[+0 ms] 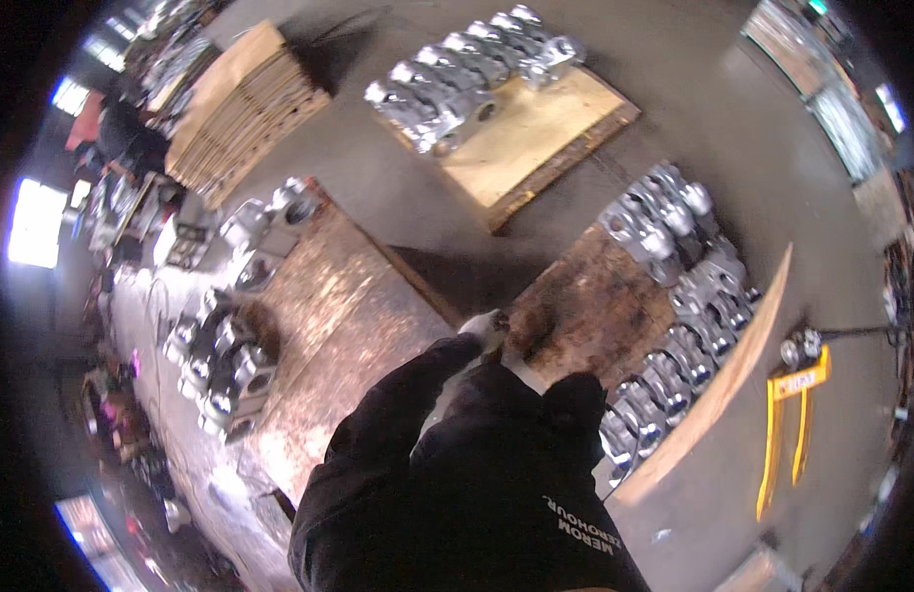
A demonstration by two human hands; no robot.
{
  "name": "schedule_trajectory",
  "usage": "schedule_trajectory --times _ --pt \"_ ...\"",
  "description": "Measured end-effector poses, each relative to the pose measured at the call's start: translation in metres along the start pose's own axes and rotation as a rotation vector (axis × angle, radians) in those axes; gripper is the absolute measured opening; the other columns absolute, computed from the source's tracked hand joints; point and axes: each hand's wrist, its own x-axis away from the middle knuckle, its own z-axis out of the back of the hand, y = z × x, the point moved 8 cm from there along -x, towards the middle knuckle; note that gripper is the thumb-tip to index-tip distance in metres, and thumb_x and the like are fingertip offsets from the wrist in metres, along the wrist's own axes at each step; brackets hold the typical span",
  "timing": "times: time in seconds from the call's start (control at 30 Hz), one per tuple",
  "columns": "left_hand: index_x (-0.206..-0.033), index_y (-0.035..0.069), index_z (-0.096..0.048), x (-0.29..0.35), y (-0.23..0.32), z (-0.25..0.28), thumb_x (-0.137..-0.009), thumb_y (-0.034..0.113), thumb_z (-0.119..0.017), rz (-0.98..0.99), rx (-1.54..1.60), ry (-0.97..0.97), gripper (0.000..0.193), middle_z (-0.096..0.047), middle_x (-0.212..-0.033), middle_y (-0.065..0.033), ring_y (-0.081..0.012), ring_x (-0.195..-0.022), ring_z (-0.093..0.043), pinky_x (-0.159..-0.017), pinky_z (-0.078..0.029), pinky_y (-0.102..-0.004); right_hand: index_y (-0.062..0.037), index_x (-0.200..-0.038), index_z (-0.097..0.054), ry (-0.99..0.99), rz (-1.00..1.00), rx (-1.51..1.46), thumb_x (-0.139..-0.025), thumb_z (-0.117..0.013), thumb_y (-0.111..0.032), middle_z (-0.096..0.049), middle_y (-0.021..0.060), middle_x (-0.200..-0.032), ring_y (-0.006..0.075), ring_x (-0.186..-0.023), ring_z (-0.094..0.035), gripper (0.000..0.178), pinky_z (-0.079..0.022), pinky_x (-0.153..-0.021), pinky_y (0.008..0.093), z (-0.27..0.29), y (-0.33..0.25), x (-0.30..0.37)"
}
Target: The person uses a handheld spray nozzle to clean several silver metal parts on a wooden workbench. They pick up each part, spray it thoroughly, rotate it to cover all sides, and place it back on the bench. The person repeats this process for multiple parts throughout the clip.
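My left hand, in a pale glove, reaches out at the gap between the left table and the brown-topped surface on the right. Its fingers look closed around something small and dark that I cannot make out. Only a dark sleeve shows on my right side; my right hand is hidden. Nearest my left hand are the worn, stained tabletop and the scuffed brown board. Silver metal castings with round openings stand in a group on the left table.
Rows of similar castings line the right board beside an upright wooden panel. More castings stand on a pallet ahead. Stacked wooden sheets are at far left. A yellow-handled pallet jack stands on the right floor.
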Motion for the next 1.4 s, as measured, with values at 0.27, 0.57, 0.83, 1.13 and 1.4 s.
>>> schedule_trajectory --times 0.27,0.57,0.83,1.13,1.4 --pt "-0.126 0.008 -0.059 -0.114 0.069 -0.041 -0.093 0.019 -0.059 -0.385 -0.265 -0.106 0.035 -0.063 -0.123 -0.0120 -0.0267 -0.115 -0.059 -0.096 -0.047 -0.0327 -0.0060 -0.087 -0.062 0.222 -0.173 0.038 -0.088 -0.072 -0.027 -0.067 0.0073 -0.069 0.0163 -0.063 -0.063 0.024 -0.049 -0.059 0.0308 -0.016 -0.034 0.017" --pt "-0.133 0.010 -0.054 -0.236 0.185 -0.071 -0.099 0.025 -0.045 -0.079 -0.111 -0.376 0.038 -0.055 -0.138 -0.0058 -0.0237 -0.127 -0.050 -0.108 -0.039 -0.0345 -0.0063 -0.092 -0.061 0.260 -0.270 -0.280 -0.093 -0.068 -0.022 -0.069 0.0103 -0.078 0.0212 -0.068 -0.068 0.018 -0.057 -0.059 0.0340 -0.007 -0.090 -0.039" --pt "-0.133 0.009 -0.052 -0.444 0.233 -0.208 -0.095 0.037 -0.052 -0.227 -0.374 -0.406 0.047 -0.054 -0.138 -0.0111 -0.0304 -0.124 -0.053 -0.104 -0.043 -0.0389 -0.0096 -0.105 -0.059 0.424 -0.456 -0.387 -0.090 -0.067 -0.009 -0.063 0.0061 -0.076 0.0218 -0.067 -0.067 0.017 -0.057 -0.060 0.0370 0.022 -0.131 -0.076" --pt "-0.138 0.000 -0.040 -0.615 0.281 -0.304 -0.088 0.060 -0.056 0.145 -0.008 -0.068 0.080 -0.057 -0.125 -0.0312 -0.0446 -0.114 -0.058 -0.094 -0.047 -0.0482 -0.0019 -0.124 -0.055 0.510 -0.431 -0.133 -0.087 -0.071 -0.007 -0.065 0.0062 -0.077 0.0172 -0.063 -0.065 0.041 -0.057 -0.060 0.0337 0.057 -0.134 -0.091" --pt "-0.103 -0.003 -0.066 -0.731 0.186 -0.396 -0.093 0.044 -0.051 -0.305 -0.183 -0.073 0.050 -0.066 -0.093 -0.0297 -0.0435 -0.093 -0.065 -0.076 -0.050 -0.0487 -0.0042 -0.130 -0.052 0.477 -0.530 -0.151 -0.088 -0.071 -0.009 -0.066 0.0050 -0.079 0.0164 -0.068 -0.065 0.047 -0.057 -0.063 0.0336 0.076 -0.122 -0.110"
